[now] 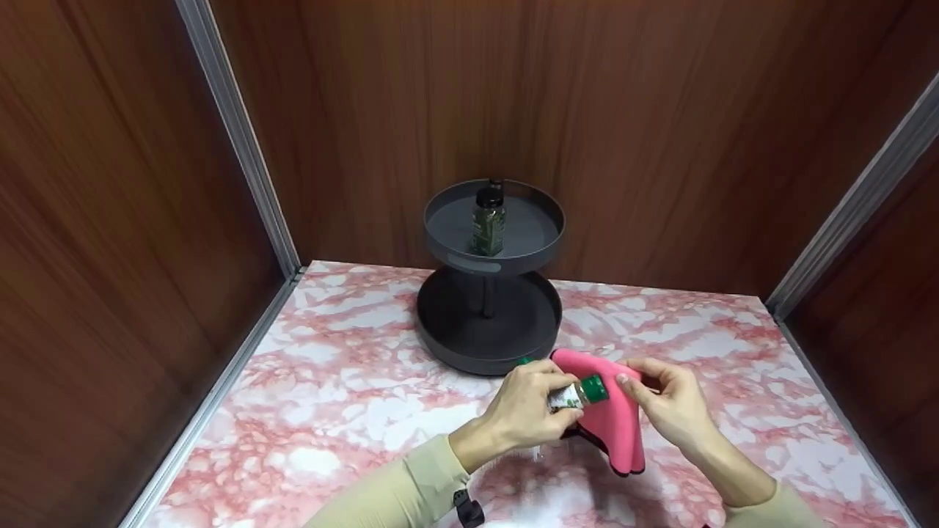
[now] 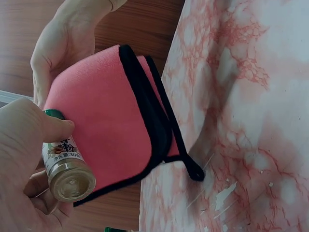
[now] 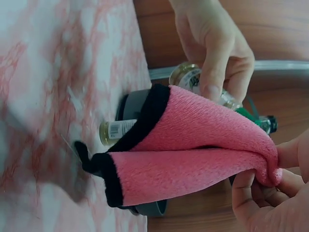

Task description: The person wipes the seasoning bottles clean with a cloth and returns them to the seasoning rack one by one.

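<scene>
My left hand [image 1: 524, 407] grips a small spice bottle [image 1: 566, 397] with a green cap and a printed label. The bottle is tilted, cap toward the right, and its clear base [image 2: 72, 183] faces the left wrist camera. My right hand [image 1: 676, 403] pinches the top of a folded pink cloth [image 3: 188, 166] between thumb and fingers. The cloth has black edging and a small loop [image 2: 194, 169], and hangs above the table right beside the bottle. Whether bottle and cloth touch, I cannot tell. Another bottle [image 3: 115, 130] stands behind the cloth, partly hidden.
A dark two-tier round rack [image 1: 488, 359] stands at the back middle of the pink-and-white marbled table [image 1: 352, 418]. On its upper tier is a dark-capped bottle [image 1: 488, 224] with another partly behind it. Wood-grain panels [image 1: 623, 132] enclose the back and sides.
</scene>
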Demonstrator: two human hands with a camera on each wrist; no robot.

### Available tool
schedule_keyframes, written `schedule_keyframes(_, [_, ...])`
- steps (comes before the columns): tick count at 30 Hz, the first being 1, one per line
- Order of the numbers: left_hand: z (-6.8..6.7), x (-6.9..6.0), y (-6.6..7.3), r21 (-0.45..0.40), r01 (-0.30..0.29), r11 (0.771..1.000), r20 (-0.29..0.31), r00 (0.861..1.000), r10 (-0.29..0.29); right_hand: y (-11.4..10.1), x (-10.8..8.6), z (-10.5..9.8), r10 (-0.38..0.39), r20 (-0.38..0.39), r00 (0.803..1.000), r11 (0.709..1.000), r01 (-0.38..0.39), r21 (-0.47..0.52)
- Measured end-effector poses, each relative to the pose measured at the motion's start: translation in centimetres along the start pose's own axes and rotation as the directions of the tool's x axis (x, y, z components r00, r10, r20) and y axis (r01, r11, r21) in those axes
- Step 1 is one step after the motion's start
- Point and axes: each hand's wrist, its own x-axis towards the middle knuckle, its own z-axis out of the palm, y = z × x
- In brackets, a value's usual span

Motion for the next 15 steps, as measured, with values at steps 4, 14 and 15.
schedule_keyframes(4, [0.0, 0.0, 0.2, 0.006, 0.016, 1.0, 0.008, 1.0, -0.016, 0.3, 0.2, 0.0, -0.013, 0.003, 1.0, 1.0, 0.013, -0.02])
schedule_keyframes(14, [0.0, 0.1, 0.0, 0.023, 0.076, 0.997, 0.014, 0.997, -0.076, -0.3, -0.7, 0.3, -0.048, 0.017, 0.999, 0.999, 0.048, 0.012])
schedule_keyframes(15, [0.0, 0.1, 0.0, 0.022, 0.081, 0.996, 0.013, 0.997, -0.082, -0.5, -0.9, 0.3, -0.053, 0.024, 0.998, 0.998, 0.052, 0.022])
